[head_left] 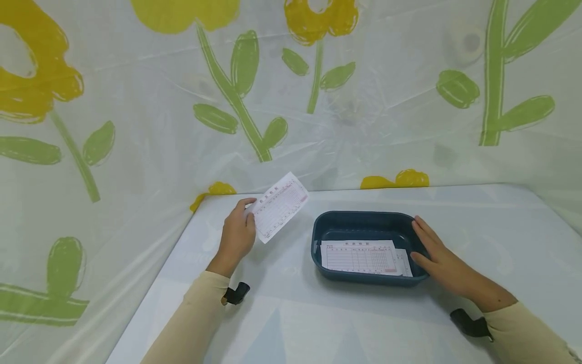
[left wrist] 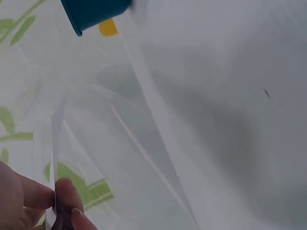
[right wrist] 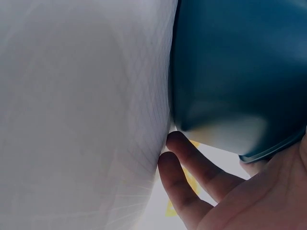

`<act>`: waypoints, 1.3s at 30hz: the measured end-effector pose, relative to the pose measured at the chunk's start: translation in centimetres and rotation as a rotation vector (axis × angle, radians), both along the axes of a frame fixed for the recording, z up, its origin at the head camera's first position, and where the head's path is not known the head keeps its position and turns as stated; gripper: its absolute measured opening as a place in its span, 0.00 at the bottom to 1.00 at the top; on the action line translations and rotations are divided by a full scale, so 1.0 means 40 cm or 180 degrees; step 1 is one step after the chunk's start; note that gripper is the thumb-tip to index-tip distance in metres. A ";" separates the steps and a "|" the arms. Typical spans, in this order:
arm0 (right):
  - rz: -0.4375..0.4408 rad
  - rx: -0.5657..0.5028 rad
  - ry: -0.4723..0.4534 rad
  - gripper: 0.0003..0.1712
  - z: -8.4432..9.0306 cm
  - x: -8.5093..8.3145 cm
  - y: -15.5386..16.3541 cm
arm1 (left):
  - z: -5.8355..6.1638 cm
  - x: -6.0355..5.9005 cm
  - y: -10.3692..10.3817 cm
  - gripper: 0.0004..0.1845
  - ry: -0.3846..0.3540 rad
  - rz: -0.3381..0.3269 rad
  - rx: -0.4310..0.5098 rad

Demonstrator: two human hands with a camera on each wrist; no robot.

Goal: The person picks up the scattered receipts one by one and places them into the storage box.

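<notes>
My left hand [head_left: 237, 230] pinches a printed paper form [head_left: 280, 206] by its left edge, holding it tilted in the air left of the dark blue tub [head_left: 364, 281]. In the left wrist view this form [left wrist: 53, 143] appears nearly edge-on between thumb and fingers. Another form [head_left: 356, 257], printed with a table, lies in the tub and partly covers a smaller white slip [head_left: 403, 263]. My right hand [head_left: 438, 258] rests against the tub's right end, thumb and a finger reaching over the rim. In the right wrist view two fairly straight fingers [right wrist: 178, 179] extend outside the tub's wall.
A pale cloth covers the table [head_left: 291, 323]. Behind it and along the left hangs a white curtain [head_left: 150, 101] with yellow flowers and green leaves. A black strap piece is at each wrist, over beige sleeves [head_left: 195, 308].
</notes>
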State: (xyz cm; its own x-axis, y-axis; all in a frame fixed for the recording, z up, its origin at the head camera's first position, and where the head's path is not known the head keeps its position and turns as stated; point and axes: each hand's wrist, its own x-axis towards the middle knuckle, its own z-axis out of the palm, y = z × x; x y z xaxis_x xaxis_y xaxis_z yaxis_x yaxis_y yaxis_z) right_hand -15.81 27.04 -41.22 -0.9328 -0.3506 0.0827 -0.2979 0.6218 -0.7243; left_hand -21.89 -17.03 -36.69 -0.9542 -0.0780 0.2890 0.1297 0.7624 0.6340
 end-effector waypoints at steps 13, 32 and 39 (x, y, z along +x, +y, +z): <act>-0.0001 -0.0017 -0.0019 0.45 -0.001 0.001 0.002 | 0.014 -0.012 0.070 0.20 0.0467 -0.0305 -0.0109; -0.0034 -0.0033 -0.0047 0.46 -0.002 0.003 0.003 | 0.012 -0.013 0.230 0.19 0.0446 -0.0926 -0.0240; -0.0071 0.0034 -0.0068 0.46 -0.003 0.002 0.000 | -0.001 -0.022 0.281 0.20 0.0045 -0.1386 -0.0223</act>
State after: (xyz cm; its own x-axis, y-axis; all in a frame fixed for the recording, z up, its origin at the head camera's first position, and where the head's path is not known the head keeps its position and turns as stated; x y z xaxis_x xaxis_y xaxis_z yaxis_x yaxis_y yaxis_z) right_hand -15.72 27.03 -41.32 -0.9420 -0.3305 0.0589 -0.2683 0.6359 -0.7236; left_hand -22.77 -5.78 -36.74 -0.8896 0.3508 0.2924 0.4567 0.6757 0.5787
